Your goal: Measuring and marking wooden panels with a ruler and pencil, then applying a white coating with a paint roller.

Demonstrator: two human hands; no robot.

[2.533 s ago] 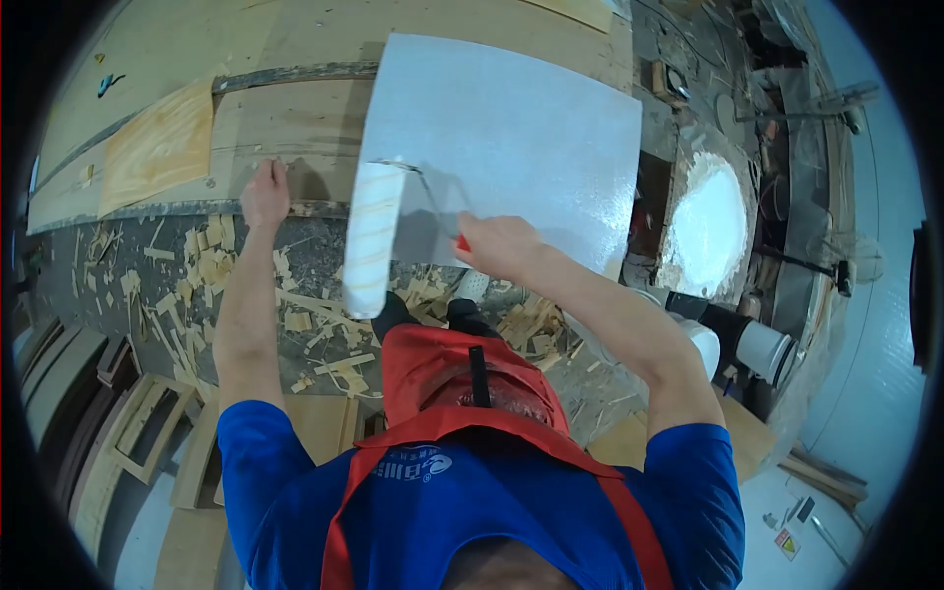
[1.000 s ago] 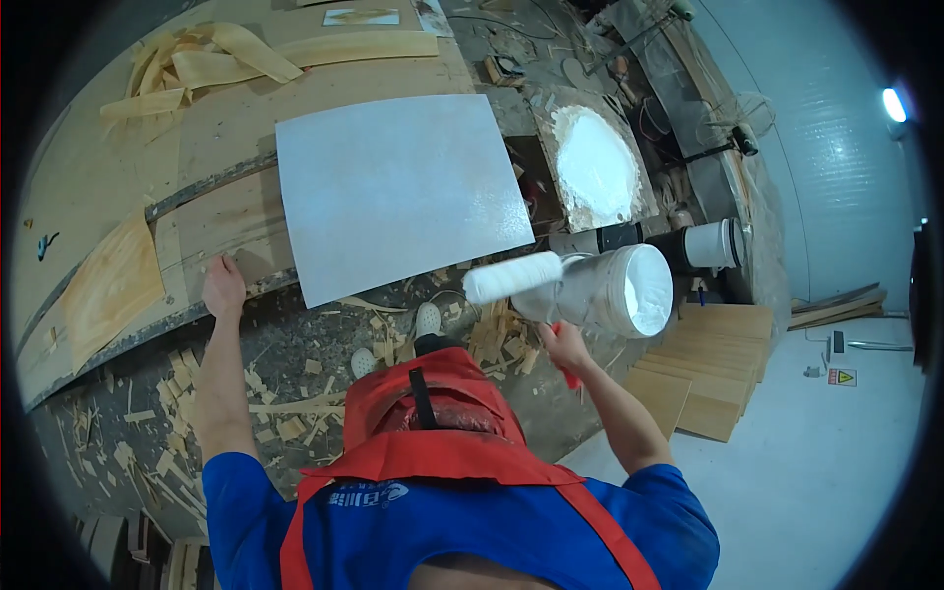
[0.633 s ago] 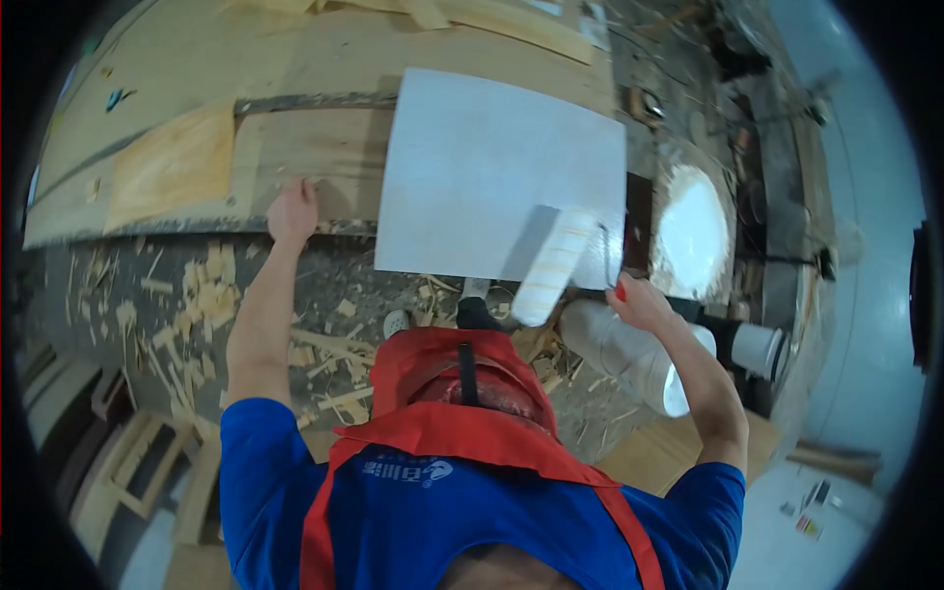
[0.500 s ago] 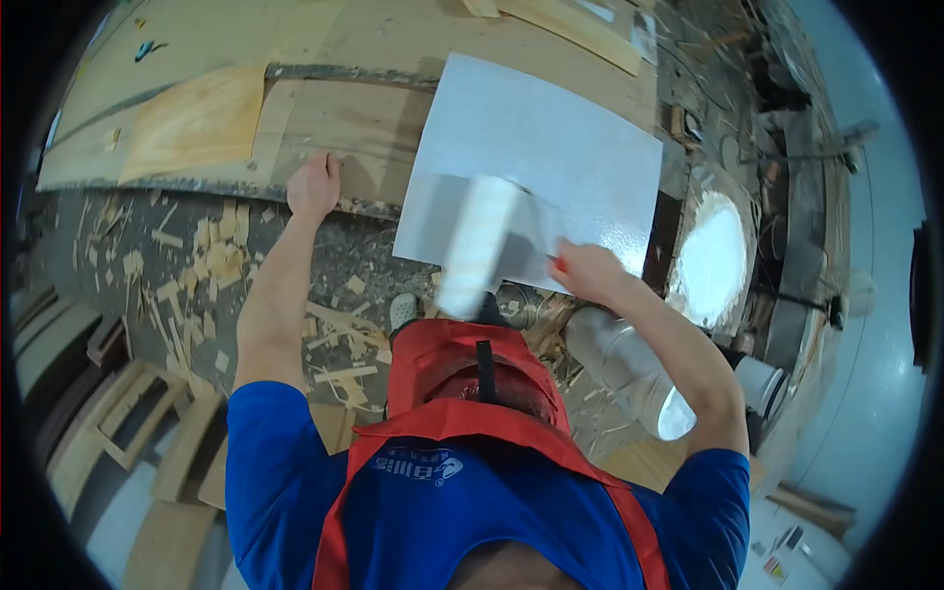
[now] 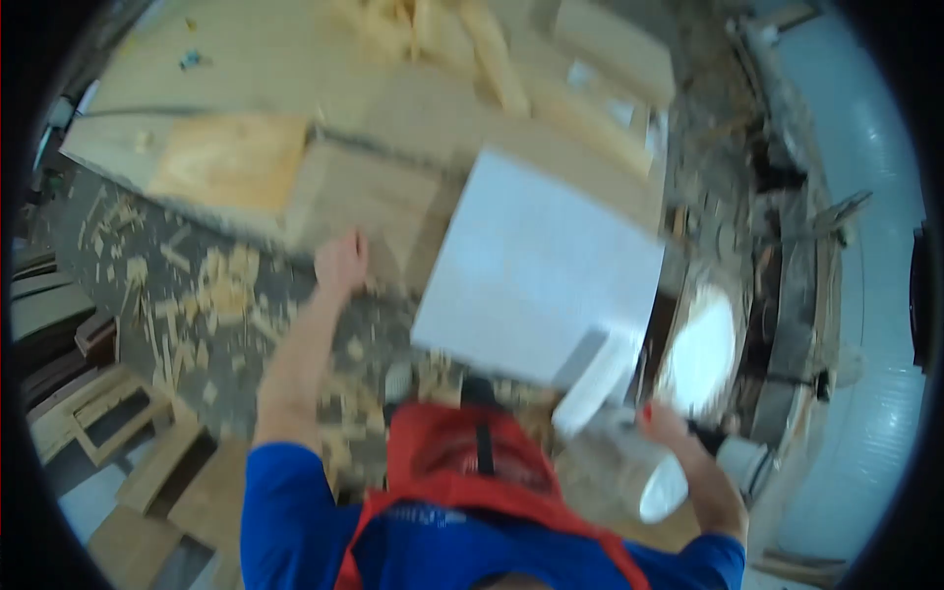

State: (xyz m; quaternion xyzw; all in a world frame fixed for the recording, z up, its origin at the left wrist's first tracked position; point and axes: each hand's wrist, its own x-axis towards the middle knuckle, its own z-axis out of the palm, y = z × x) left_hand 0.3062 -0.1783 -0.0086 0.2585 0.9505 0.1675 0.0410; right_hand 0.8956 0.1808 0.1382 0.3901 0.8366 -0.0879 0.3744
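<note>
A paint roller (image 5: pixel 595 388) with a long white sleeve lies across the near right corner of a glossy white panel (image 5: pixel 541 265), its near end past the panel's edge. My right hand (image 5: pixel 667 423) is closed around its red handle, right of the panel and low. My left hand (image 5: pixel 342 262) is a fist at the front edge of the workbench (image 5: pixel 379 197), left of the panel; nothing shows in it. Motion blur softens the whole picture.
An oval container of white paint (image 5: pixel 700 349) stands right of the panel. Below it is a clear-sided bucket (image 5: pixel 661 487). A wood veneer sheet (image 5: pixel 231 162) lies on the bench at left. Wood scraps (image 5: pixel 231 280) litter the floor. Wooden frames (image 5: pixel 118 418) stand at lower left.
The roller has swung right and nearer to me, from the panel's near left part to its near right corner. My view has shifted, so bench and panel sit lower. The left hand stays a fist.
</note>
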